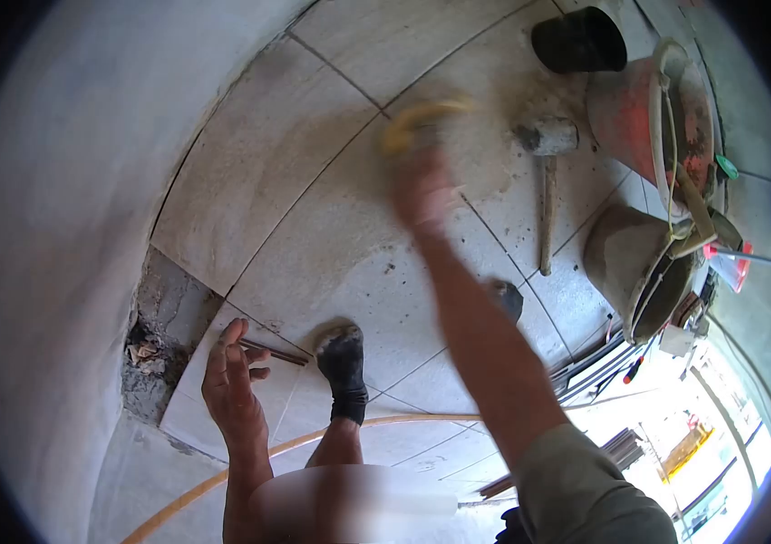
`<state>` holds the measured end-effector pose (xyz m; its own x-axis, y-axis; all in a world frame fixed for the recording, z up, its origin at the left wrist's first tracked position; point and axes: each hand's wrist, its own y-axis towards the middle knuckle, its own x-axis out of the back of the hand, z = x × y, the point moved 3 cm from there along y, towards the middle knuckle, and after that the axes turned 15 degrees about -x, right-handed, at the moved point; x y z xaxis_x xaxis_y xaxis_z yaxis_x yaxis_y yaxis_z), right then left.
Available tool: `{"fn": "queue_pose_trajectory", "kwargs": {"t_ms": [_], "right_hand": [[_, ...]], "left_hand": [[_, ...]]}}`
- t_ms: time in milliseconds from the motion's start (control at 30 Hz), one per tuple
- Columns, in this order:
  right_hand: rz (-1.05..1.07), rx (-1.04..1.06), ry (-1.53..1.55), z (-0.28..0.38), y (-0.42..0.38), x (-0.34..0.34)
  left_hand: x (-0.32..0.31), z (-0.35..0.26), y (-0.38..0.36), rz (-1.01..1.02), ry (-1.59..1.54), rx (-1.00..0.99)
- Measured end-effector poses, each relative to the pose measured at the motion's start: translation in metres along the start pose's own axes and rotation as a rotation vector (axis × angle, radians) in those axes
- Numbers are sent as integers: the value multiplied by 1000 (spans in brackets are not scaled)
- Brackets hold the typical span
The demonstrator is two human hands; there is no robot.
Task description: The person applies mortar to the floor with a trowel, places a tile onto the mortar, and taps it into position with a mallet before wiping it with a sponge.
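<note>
My right hand [423,192] reaches far out over the pale floor tiles [331,227], smeared by motion. A yellow, sponge-like thing [421,116] is in its grip, close to the tiles, its outline blurred. My left hand [236,381] is raised at the lower left, fingers loosely curled and apart, with nothing visibly held. Behind its fingertips, a thin brown strip [276,353] appears to lie on the tiles. To the right of my right hand, a mallet [544,154] with a wooden handle rests on the floor.
A black bucket [578,40], a reddish bucket [630,118] and a grey-brown bucket [616,258] stand along the right. A hose [313,435] crosses the floor near my feet. At left, an untiled rough patch [168,299] borders the wall [68,227]. Long strips [585,367] lie lower right.
</note>
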<state>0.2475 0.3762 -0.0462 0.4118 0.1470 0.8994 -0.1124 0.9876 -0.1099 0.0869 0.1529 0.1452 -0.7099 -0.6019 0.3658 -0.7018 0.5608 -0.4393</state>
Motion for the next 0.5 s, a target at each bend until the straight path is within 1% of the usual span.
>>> {"fn": "queue_pose_trajectory", "kwargs": {"t_ms": [33, 67, 100, 167, 233, 267, 300, 333, 367, 400, 433, 467, 500], "right_hand": [[198, -111, 85, 15, -24, -28], [340, 137, -95, 49, -67, -39], [536, 315, 32, 74, -98, -26], [907, 93, 224, 96, -129, 16], [908, -13, 132, 74, -139, 59], [351, 164, -87, 34, -164, 45], [272, -107, 226, -11, -162, 47], [137, -30, -75, -40, -142, 80], [230, -394, 166, -58, -118, 111], [60, -431, 40, -87, -107, 118], [-131, -423, 164, -100, -93, 123], [-88, -619, 170, -102, -85, 126], [-85, -631, 172, -104, -90, 112]], "left_hand": [[0, -6, 3, 32, 6, -13], [1, -14, 7, 26, 33, 10], [3, -23, 6, 35, 42, 13], [6, -41, 10, 52, 43, -28], [13, -48, 6, 86, 50, -7], [16, -51, 4, 129, 64, 12], [18, -53, 3, 162, 73, 26], [22, -53, 1, 176, 57, 43], [26, -50, -1, 173, 57, 45], [30, -46, -3, 179, 73, 66], [33, -39, -5, 189, 93, 88], [35, -33, -11, 194, 102, 95], [35, -26, -17, 198, 89, 135]]}}
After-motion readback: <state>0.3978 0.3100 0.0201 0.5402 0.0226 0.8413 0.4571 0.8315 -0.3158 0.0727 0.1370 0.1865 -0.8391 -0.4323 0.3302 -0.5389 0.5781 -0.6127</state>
